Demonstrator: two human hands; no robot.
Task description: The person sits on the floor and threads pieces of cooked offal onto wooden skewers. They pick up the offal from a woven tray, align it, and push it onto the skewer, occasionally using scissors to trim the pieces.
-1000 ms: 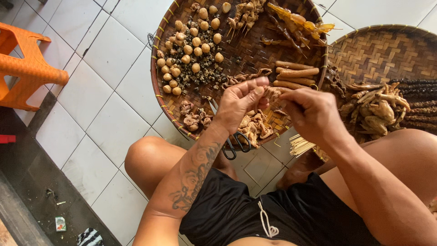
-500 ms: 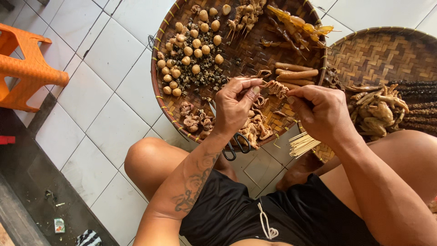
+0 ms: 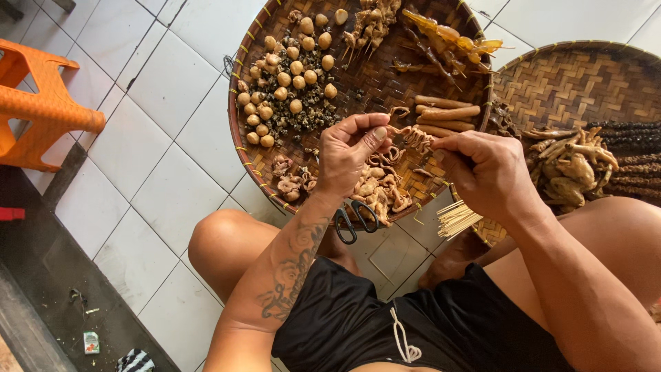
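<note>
An orange plastic stool (image 3: 41, 103) stands on the white tiled floor (image 3: 158, 172), well apart from the work. Black scissors (image 3: 356, 220) lie just under the round woven tray (image 3: 242, 148), which carries round balls (image 3: 289, 69), sausages (image 3: 447, 110) and skewered pieces (image 3: 447, 38). A second tray (image 3: 578, 76) holds chicken feet (image 3: 571, 165). The left hand (image 3: 351, 155) pinches a curly strip of meat (image 3: 413, 138) above the tray; the right hand (image 3: 485, 172) has its fingers closed on the skewer through it. Bare skewers (image 3: 458, 220) lie below.
</note>
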